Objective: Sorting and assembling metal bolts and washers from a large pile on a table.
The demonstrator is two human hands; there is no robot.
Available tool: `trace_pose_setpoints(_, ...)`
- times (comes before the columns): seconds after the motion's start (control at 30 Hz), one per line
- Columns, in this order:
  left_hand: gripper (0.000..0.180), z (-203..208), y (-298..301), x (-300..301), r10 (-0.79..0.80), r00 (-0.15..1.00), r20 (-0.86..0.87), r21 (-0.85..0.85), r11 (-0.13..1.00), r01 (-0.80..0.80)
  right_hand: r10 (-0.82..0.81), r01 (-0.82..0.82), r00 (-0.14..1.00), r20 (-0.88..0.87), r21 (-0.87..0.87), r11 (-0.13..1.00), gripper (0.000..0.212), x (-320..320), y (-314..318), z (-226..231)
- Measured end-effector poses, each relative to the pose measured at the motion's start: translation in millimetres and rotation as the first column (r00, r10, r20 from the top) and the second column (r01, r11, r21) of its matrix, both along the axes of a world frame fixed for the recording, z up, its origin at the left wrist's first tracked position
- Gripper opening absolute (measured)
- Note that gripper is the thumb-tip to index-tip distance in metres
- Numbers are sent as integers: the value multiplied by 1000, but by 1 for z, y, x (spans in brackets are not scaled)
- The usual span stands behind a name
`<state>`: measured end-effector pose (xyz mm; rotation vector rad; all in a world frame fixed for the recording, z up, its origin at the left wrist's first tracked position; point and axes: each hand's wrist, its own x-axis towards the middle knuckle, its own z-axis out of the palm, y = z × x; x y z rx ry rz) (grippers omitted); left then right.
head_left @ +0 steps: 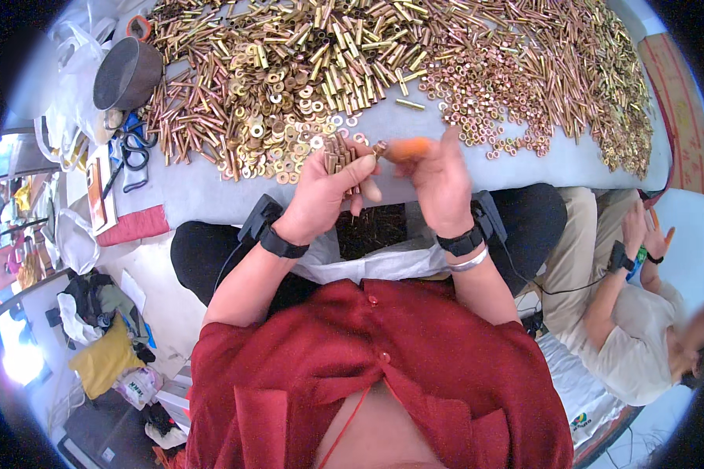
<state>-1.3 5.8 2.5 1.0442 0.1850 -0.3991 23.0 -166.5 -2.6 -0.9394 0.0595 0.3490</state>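
My left hand (pixel 318 194) is closed around a small bundle of metal bolts (pixel 336 159). Between its thumb and forefinger one bolt end with a nut (pixel 379 148) sticks out to the right. Facing it, my right hand (pixel 443 187) has its fingers apart, one wearing an orange finger cover (pixel 411 148) that is smeared by motion. The covered fingertip is at the nut; whether it touches is unclear. Just beyond my hands lie a heap of flat washers (pixel 270 133), a pile of brassy sleeves (pixel 356 55) and many loose nuts (pixel 485 102).
Long bolts (pixel 188 117) cover the grey table (pixel 235 195). A dark pot (pixel 129 74), scissors (pixel 135 152) and plastic bags (pixel 70 86) lie on the left. Below my hands, between my knees, a white sack (pixel 368 268) has dark contents. A co-worker (pixel 637 336) sits at right.
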Motion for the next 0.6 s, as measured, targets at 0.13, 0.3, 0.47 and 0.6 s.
trace_pose_setpoints(0.13, 16, 2, 2, 2, -2, 1000, -9, -2, 1000, 2, 97, -97, 995, 0, -105, 990, 76, 0, -1, 0)
trace_pose_setpoints(0.3, 15, 7, 1, 5, 1, 1000, -24, 4, 1000, -1, 31, -29, 999, 43, -41, 999, 68, 8, -14, -11)
trace_pose_setpoints(0.47, 14, 3, -2, 5, 50, 998, -36, -2, 999, -50, -67, 62, 998, -16, -207, 976, 67, -5, 20, 17)
trace_pose_setpoints(0.6, 17, 2, -1, 3, -121, 993, 4, 172, 978, 118, 51, -21, 998, 46, -503, 864, 49, 15, -28, -7)
